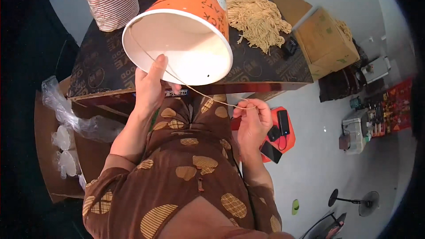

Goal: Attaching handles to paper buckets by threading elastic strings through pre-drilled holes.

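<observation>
At the far left, a clear plastic bag [75, 121] with white cups lies in a brown box, and a tall stack of paper buckets [111, 0] stands on the dark bench [95, 71]. The left hand [150, 88] holds one orange paper bucket [181, 40] tilted over the bench edge, its white inside toward the person. The grip is closed on the rim, thumb inside, other fingers outside.

A thin beige cord [208, 95] runs from inside the bucket down to the right hand [253, 119], which pinches its free end between thumb and fingertips. A small hole shows in the bucket wall on the right side. I judge that one end of the cord is already fixed at the rim and the second end is not yet passed through this hole, so the handle is about half made.

Further right, a pile of cut cords [256, 15] on the bench suggests more buckets remain.
</observation>
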`<state>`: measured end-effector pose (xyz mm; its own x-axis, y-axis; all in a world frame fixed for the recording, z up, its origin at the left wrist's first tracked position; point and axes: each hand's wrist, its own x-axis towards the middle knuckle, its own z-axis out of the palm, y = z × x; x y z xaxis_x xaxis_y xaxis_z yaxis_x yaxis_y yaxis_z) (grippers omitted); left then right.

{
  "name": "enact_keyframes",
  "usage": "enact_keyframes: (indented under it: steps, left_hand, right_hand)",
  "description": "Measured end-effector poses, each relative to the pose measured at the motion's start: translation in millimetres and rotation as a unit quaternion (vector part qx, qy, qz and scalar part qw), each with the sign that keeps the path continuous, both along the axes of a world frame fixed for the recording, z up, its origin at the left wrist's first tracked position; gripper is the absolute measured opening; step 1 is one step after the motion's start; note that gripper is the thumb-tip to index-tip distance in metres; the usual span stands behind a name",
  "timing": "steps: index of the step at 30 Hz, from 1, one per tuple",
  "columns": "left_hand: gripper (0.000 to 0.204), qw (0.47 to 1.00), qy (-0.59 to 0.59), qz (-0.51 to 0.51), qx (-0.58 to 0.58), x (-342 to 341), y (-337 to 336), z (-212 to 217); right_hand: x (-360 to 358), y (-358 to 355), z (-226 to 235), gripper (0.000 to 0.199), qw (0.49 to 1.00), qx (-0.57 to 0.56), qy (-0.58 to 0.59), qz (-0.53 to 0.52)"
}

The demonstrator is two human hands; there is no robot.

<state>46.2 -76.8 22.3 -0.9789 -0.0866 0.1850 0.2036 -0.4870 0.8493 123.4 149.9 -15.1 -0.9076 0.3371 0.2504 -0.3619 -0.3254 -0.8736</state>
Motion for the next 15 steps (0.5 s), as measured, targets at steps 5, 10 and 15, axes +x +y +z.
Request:
enact_keyframes:
  steps: [5,10,15]
  left_hand:
    - [0.029,1.000,-0.008,0.004,0.003,3.8,-0.3,0.2]
    - [0.029,0.999,-0.032,0.024,-0.001,4.6,4.3,1.4]
    - [0.029,1.000,-0.022,0.008,-0.003,3.4,8.9,1.2]
  right_hand:
    - [-2.5,-2.1,3.4,0.012,0.997,-0.067,0.006,0.033]
    - [-1.9,1.4,5.0,0.014,0.996,-0.067,0.024,0.057]
    - [1.7,5.4,8.9,0.013,0.996,-0.072,0.039,0.037]
